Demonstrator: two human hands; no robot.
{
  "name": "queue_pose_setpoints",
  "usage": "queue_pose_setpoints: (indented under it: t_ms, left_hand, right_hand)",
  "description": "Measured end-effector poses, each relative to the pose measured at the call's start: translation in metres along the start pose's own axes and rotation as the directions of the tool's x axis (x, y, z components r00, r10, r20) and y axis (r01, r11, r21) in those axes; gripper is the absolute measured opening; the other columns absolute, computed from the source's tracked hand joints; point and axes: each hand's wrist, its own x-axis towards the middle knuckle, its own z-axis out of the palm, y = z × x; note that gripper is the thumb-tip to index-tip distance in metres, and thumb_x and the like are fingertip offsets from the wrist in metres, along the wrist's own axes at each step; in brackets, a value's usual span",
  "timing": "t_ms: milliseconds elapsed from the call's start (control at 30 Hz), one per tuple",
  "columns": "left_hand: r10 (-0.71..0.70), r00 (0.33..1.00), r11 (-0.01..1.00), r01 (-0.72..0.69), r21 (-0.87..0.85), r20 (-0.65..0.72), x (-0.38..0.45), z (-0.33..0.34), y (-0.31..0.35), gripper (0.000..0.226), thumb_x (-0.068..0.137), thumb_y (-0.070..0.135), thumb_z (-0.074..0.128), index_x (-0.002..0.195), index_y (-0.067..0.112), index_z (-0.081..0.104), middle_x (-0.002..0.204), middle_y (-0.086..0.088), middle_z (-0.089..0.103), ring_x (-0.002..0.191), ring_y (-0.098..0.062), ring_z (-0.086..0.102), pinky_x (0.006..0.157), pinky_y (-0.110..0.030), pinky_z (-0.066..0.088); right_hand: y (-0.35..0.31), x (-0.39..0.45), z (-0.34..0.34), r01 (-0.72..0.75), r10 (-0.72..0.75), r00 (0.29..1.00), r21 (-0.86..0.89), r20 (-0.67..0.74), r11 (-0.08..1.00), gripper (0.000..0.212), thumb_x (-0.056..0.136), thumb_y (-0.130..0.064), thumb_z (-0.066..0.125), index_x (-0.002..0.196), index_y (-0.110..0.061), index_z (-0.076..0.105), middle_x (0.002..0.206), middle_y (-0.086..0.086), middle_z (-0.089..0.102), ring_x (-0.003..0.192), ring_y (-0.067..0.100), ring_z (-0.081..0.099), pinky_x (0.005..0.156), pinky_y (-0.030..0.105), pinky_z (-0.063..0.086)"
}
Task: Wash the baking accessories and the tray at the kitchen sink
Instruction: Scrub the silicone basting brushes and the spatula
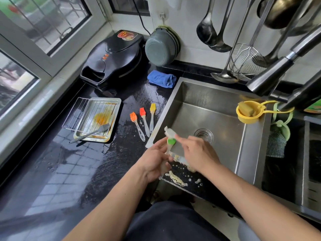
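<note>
Closest to me, my left hand (pixel 154 162) has its fingers curled round the clear handle of the green pastry brush (pixel 169 142), holding it over the near-left corner of the sink (pixel 243 153). My right hand (pixel 198 153) reaches across with its fingertips (pixel 178 137) on the brush's sudsy head; I judge that it is rubbing or pinching the bristles, but the blur hides whether it has closed on them. Foam (pixel 177 179) has dripped onto the black countertop (pixel 69 171) just in front of the sink.

To do this step well, I would keep the head over the basin so the suds fall inside, work the lather between the silicone bristles down to their root, and keep a firm hold, since a soapy handle probably slips.

Further out, three more brushes lie side by side on the wet counter left of the sink: orange (pixel 137 126), red (pixel 144 121) and yellow (pixel 152 117). I cannot tell whether they are washed. Beyond them sits the baking tray (pixel 117 105), still stained orange, with a wire rack (pixel 83 115) lying tilted over it and a grey brush (pixel 92 133) propped across its rim; that all looks unwashed, so I judge much of the job remains.

At the back are a blue cloth (pixel 161 78) and a yellow sponge holder (pixel 248 113) hung at the sink's right rim.
</note>
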Motion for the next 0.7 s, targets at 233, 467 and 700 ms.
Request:
queue_pose_setpoints:
  t_ms: [233, 467, 700]
  left_hand:
    - [0.0, 1.0, 0.997, -0.002, -0.077, -0.031, 0.0, -0.014, -0.001, 0.071, 0.089, -0.024, 0.026, 0.142, 0.016, 0.052, 0.132, -0.009, 0.061, 0.059, -0.012, 0.049, 0.041, -0.018, 0.037]
    - [-0.025, 1.0, 0.998, 0.025, -0.059, -0.002, -0.003, -0.011, -0.009, 0.073, 0.088, -0.025, 0.026, 0.135, 0.018, 0.06, 0.116, -0.006, 0.069, 0.059, -0.011, 0.048, 0.039, -0.017, 0.035]
    - [-0.019, 0.999, 0.999, 0.02, -0.049, 0.027, -0.004, -0.014, -0.012, 0.075, 0.085, -0.027, 0.027, 0.137, 0.017, 0.059, 0.119, -0.006, 0.067, 0.057, -0.011, 0.049, 0.038, -0.017, 0.035]
  right_hand:
    - [-0.007, -0.022, -0.003, 0.095, -0.092, 0.994, 0.049, -0.062, 0.994, 0.049, 0.1, -0.017, 0.055, 0.138, -0.048, 0.055, 0.072, -0.007, 0.047, 0.067, 0.026, 0.056, 0.06, 0.036, 0.05]
    - [0.012, -0.003, -0.001, -0.092, 0.095, 0.99, 0.029, -0.109, 0.995, 0.046, 0.102, -0.018, 0.051, 0.139, -0.045, 0.056, 0.072, -0.007, 0.046, 0.071, 0.024, 0.053, 0.064, 0.037, 0.049]
    - [0.009, -0.01, 0.008, -0.085, 0.086, 0.996, -0.012, 0.012, 0.996, 0.046, 0.104, -0.024, 0.046, 0.14, -0.053, 0.05, 0.084, -0.003, 0.057, 0.08, 0.028, 0.061, 0.068, 0.038, 0.052]
